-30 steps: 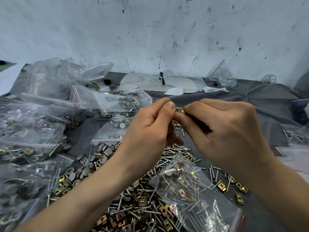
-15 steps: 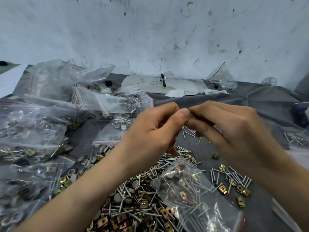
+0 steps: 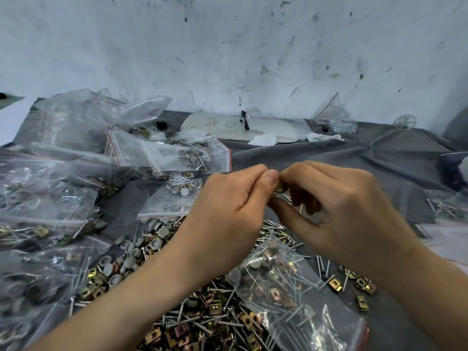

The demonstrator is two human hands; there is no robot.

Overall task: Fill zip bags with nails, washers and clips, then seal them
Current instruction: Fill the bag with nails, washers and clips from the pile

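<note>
Stock comes first: beneath both wrists spreads a loose heap (image 3: 202, 312) of nails, brass-coloured clips and grey washers, far too many to count, so much of the job looks left to do. On it, under the right wrist, lies one filled zip bag (image 3: 298, 295) holding all three parts; whether its red-edged mouth is pressed closed I cannot tell. Right of that wrist about five loose clips (image 3: 335, 285) sit scattered on the grey cloth (image 3: 379, 158). Left of the left forearm, filled bags (image 3: 45, 198) overlap in a pile. There are at least six, the true number hidden by the overlap, which suggests many rounds are done. Raised above the heap, the left hand (image 3: 228, 211) and right hand (image 3: 349, 206) meet fingertip to fingertip, both pinching one small clip (image 3: 278, 186). The right palm seems to cup a few more pieces, too shadowed to count. Neither hand holds a bag, so I judge this a gathering step. Beyond the hands lie two or three red-lined bags (image 3: 167, 153), then one marked card (image 3: 228, 125) and one propped bag (image 3: 331, 117) near the wall.
</note>
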